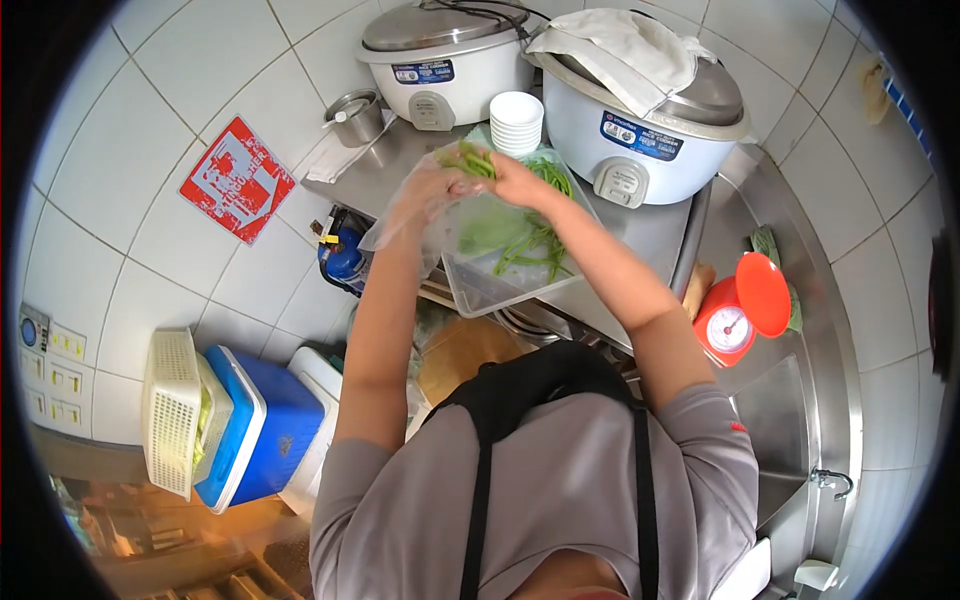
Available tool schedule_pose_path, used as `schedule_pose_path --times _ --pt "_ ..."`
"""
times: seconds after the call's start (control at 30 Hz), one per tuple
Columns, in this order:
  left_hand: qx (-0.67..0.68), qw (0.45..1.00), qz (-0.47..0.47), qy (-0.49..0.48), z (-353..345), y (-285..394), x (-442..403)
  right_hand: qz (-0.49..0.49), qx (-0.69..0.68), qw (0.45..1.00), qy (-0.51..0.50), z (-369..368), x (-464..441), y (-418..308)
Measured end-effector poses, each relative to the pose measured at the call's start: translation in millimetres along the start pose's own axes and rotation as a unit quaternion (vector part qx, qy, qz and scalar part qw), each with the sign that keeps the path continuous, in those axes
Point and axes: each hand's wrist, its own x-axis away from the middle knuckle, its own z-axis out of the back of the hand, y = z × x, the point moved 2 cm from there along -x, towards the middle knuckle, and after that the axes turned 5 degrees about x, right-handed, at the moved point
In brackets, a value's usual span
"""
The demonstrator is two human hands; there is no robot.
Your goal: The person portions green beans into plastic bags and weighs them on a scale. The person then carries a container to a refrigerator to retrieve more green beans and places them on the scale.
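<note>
Both my hands meet over a clear plastic container [497, 302] on the steel counter. Thin clear plastic, like a bag [383, 236], hangs about my left hand [436, 188], whose fingers are closed. My right hand [516, 181] is closed at a small bunch of cut green stalks [466, 158], which look like green beans. The bunch sticks up between the two hands, and the fingertips overlap there. More of these cut stalks [540, 250] lie loose in the container below my right forearm.
Two rice cookers [405, 103] [665, 165] stand behind, with stacked white bowls [516, 122] between them. At left are a metal cup [357, 122], a blue fire extinguisher [345, 258] and a blue cooler [268, 432]. A red scale [727, 328] sits right, near the sink [775, 420].
</note>
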Motion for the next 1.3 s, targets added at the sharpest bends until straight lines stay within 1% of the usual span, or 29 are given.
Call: schedule_pose_path --times 0.03,0.07,0.1,0.13,0.17,0.2,0.23,0.27,0.3,0.33,0.4,0.5,0.53,0.57,0.6,0.63,0.7,0.73,0.77,0.83,0.9,0.93,0.97,1.03,1.1,1.17,1.2,1.23,1.3 --pt "0.000 1.000 0.009 0.008 -1.0 1.5 2.0 0.007 0.034 0.998 -0.054 1.1 -0.7 6.1" --pt "0.000 1.000 0.020 0.015 -3.6 2.5 4.3 -0.025 0.100 0.986 -0.134 0.4 -5.4 14.4" --pt "-0.001 0.999 0.032 0.022 -6.0 3.6 6.0 -0.059 0.164 0.962 -0.212 3.9 -11.2 11.9" --pt "-0.026 0.999 0.035 0.012 -7.8 7.0 5.3 -0.092 0.226 0.926 -0.287 6.0 -15.2 14.5" --pt "-0.051 0.998 0.039 0.002 -8.8 10.8 3.8 -0.102 0.278 0.887 -0.354 2.2 -22.8 15.7" --pt "-0.076 0.996 0.044 -0.008 -9.1 11.3 2.6 -0.113 0.326 0.841 -0.417 -5.0 -28.6 17.9" --pt "-0.066 0.997 0.028 -0.018 -8.9 9.0 0.7 -0.116 0.370 0.787 -0.480 -12.1 -34.2 20.3" --pt "-0.055 0.998 0.012 -0.028 -8.2 5.6 -2.0 -0.109 0.403 0.744 -0.521 -19.4 -37.2 21.6" --pt "-0.046 0.998 -0.005 -0.038 -7.9 2.7 -4.3 -0.096 0.426 0.723 -0.535 -29.2 -36.8 23.9" --pt "-0.068 0.996 -0.013 -0.047 -8.4 0.2 -6.2 -0.077 0.454 0.708 -0.535 -39.7 -34.8 26.8" --pt "-0.113 0.991 -0.034 -0.065 -9.6 -3.4 -10.7 -0.033 0.489 0.712 -0.503 -51.3 -29.5 30.0" --pt "-0.096 0.993 -0.065 -0.034 -0.4 -9.0 -11.8 0.017 0.489 0.742 -0.458 -43.0 -29.2 34.0" --pt "-0.173 0.982 -0.074 -0.001 1.1 -6.1 -11.0 0.031 0.485 0.750 -0.449 -35.5 -33.2 32.2" --pt "-0.248 0.965 -0.083 0.032 1.8 -2.3 -12.2 0.022 0.474 0.751 -0.459 -26.0 -36.5 32.0" --pt "-0.321 0.941 -0.090 0.064 3.0 -0.5 -13.5 0.010 0.464 0.748 -0.474 -19.6 -40.1 31.4" --pt "-0.350 0.929 -0.106 0.059 9.7 -5.0 -19.5 -0.017 0.459 0.720 -0.520 -13.0 -46.3 23.7" --pt "-0.413 0.901 -0.127 0.039 24.0 -16.4 -27.4 -0.155 0.486 0.769 -0.384 3.4 -40.3 -2.5" --pt "-0.446 0.885 -0.134 0.025 25.2 -17.6 -26.1 -0.223 0.492 0.783 -0.308 9.7 -35.3 -10.5" --pt "-0.484 0.865 -0.134 0.003 26.2 -17.3 -26.3 -0.213 0.480 0.803 -0.283 11.3 -33.1 -11.5" --pt "-0.481 0.869 -0.113 -0.012 15.7 -3.0 -22.9 -0.191 0.460 0.837 -0.228 19.0 -34.6 -10.7" --pt "-0.395 0.917 -0.062 0.008 6.2 6.2 -14.8 -0.211 0.320 0.884 -0.267 25.1 -44.1 -1.0" --pt "-0.392 0.915 -0.092 0.017 13.0 -0.4 -19.5 -0.219 0.246 0.900 -0.285 23.8 -45.3 4.7" --pt "-0.389 0.913 -0.121 0.026 24.9 -11.6 -28.0 -0.173 0.299 0.884 -0.313 16.1 -42.7 9.2" --pt "-0.350 0.930 -0.109 0.013 19.1 -12.8 -22.3 -0.083 0.395 0.840 -0.363 -7.9 -28.4 16.8" --pt "-0.275 0.961 -0.036 -0.026 5.5 -3.6 -17.3 -0.039 0.449 0.832 -0.325 -11.5 -16.4 16.0" --pt "-0.428 0.898 -0.100 0.029 11.0 -4.2 -17.5 -0.050 0.457 0.836 -0.301 -5.5 -19.3 13.6" --pt "-0.498 0.855 -0.130 0.056 13.1 -4.9 -16.6 -0.084 0.437 0.845 -0.296 6.0 -26.3 6.6" --pt "-0.527 0.840 -0.111 0.066 14.9 -3.9 -13.3 -0.118 0.417 0.853 -0.291 15.7 -30.8 -1.1" --pt "-0.582 0.805 -0.074 0.088 20.5 2.4 -6.3 -0.138 0.325 0.880 -0.318 41.1 -22.4 -15.8"
